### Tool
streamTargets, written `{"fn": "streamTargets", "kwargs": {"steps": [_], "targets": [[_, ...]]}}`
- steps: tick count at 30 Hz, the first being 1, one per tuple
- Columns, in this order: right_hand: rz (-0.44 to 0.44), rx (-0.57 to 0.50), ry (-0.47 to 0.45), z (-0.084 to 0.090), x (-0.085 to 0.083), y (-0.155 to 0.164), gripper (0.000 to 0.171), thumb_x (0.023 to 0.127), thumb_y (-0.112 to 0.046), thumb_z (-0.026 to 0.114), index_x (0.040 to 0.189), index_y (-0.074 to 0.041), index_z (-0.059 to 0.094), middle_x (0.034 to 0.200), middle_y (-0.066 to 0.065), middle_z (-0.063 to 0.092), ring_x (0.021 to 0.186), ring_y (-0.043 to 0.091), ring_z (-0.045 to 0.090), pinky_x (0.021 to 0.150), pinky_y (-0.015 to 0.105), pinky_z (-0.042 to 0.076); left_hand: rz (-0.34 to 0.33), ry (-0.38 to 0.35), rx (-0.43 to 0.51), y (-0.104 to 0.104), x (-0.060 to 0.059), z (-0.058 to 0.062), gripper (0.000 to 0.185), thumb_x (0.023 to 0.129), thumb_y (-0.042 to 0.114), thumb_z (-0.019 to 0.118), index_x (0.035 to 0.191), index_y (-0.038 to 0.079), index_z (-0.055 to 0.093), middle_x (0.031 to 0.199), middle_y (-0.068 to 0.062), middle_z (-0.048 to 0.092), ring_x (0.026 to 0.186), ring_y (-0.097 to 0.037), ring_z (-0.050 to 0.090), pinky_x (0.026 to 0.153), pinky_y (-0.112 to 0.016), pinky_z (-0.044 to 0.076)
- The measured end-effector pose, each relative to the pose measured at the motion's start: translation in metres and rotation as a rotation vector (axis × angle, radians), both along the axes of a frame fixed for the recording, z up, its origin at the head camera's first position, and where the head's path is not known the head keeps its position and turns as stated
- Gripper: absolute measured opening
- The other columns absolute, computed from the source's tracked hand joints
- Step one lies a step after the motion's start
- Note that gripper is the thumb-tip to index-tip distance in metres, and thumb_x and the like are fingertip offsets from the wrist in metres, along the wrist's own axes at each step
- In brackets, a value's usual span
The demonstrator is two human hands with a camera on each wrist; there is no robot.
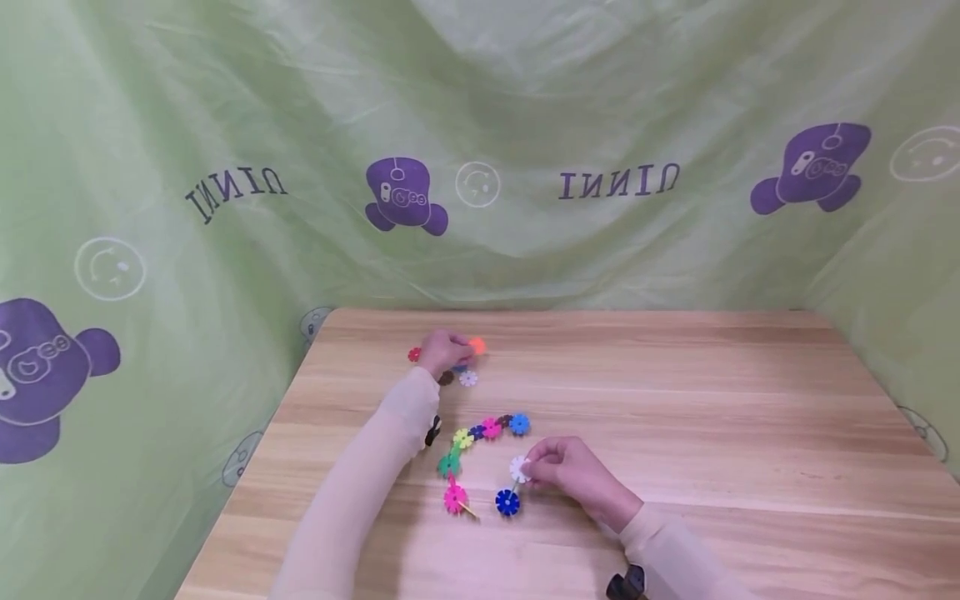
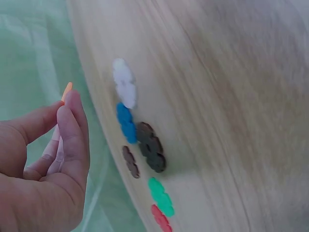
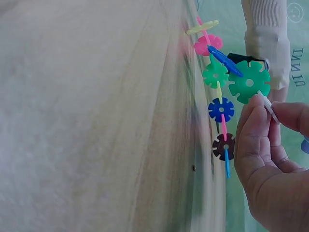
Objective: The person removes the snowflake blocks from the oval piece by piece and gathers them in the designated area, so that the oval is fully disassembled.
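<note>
A pale green cloth (image 1: 225,100) printed with purple cartoon figures and mirrored lettering hangs behind and beside a light wooden table (image 1: 675,400). On the table lies a curved chain of snowflake discs (image 1: 480,433), small flat plastic wheels with notched rims slotted edge to edge: light blue, brown, pink, dark blue and yellow across the top, then green and a bright pink one at the lower left. From the right wrist view the discs show round centre holes and alternate flat and upright.

The right hand (image 1: 577,475) pinches a white disc (image 1: 519,468) between thumb and fingertips, just right of the chain; a dark blue disc (image 1: 507,502) sits directly below it, seemingly joined to it.

The left hand (image 1: 444,350) is farther back on the table, fingers curled, pinching an orange disc (image 1: 477,344) at the fingertips; in the left wrist view only the orange edge (image 2: 67,90) shows above the thumb and forefinger. Around this hand lie loose pieces: a red disc (image 1: 414,354), a white one (image 1: 468,378), and in the wrist view also blue (image 2: 126,123), brown (image 2: 150,147) and green (image 2: 161,196) ones lying flat on the wood
</note>
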State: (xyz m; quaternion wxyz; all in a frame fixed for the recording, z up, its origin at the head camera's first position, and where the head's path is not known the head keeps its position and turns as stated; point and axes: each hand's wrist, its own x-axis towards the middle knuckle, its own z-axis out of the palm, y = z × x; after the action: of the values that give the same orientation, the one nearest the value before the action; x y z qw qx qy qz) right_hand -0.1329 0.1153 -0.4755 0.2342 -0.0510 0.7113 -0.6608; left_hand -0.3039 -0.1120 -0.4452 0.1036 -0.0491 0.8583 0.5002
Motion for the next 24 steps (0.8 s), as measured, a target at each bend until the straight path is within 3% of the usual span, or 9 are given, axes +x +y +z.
{"fn": "streamTargets", "kwargs": {"steps": [9,15,24], "targets": [[-0.008,-0.019,-0.012,-0.001,0.001,0.004,0.023,0.081,-0.009,0.069,0.094,0.008,0.058,0.082,0.011,0.068,0.076,0.022,0.067,0.075,0.037,0.057,0.046,-0.019,-0.055,-0.003,-0.009,-0.009,0.025,0.081,0.015,0.072,0.101,0.001,0.067,0.093,-0.016,0.071,0.084,-0.025,0.069,0.080,-0.035,0.055],[-0.005,-0.014,-0.015,-0.001,0.000,0.003,0.023,0.082,-0.009,0.069,0.094,0.007,0.058,0.083,0.011,0.068,0.077,0.022,0.067,0.076,0.037,0.057,0.069,-0.034,-0.036,-0.005,-0.014,-0.014,0.022,0.082,0.013,0.070,0.100,0.001,0.067,0.092,-0.017,0.071,0.081,-0.024,0.070,0.077,-0.035,0.056],[0.012,0.003,-0.002,-0.001,-0.001,0.006,0.024,0.081,-0.012,0.070,0.093,0.006,0.058,0.082,0.011,0.067,0.077,0.023,0.067,0.075,0.037,0.057,0.071,0.023,-0.141,-0.007,-0.019,-0.019,0.017,0.083,0.017,0.069,0.093,0.003,0.070,0.085,-0.013,0.072,0.078,-0.022,0.069,0.065,-0.028,0.054]]}}
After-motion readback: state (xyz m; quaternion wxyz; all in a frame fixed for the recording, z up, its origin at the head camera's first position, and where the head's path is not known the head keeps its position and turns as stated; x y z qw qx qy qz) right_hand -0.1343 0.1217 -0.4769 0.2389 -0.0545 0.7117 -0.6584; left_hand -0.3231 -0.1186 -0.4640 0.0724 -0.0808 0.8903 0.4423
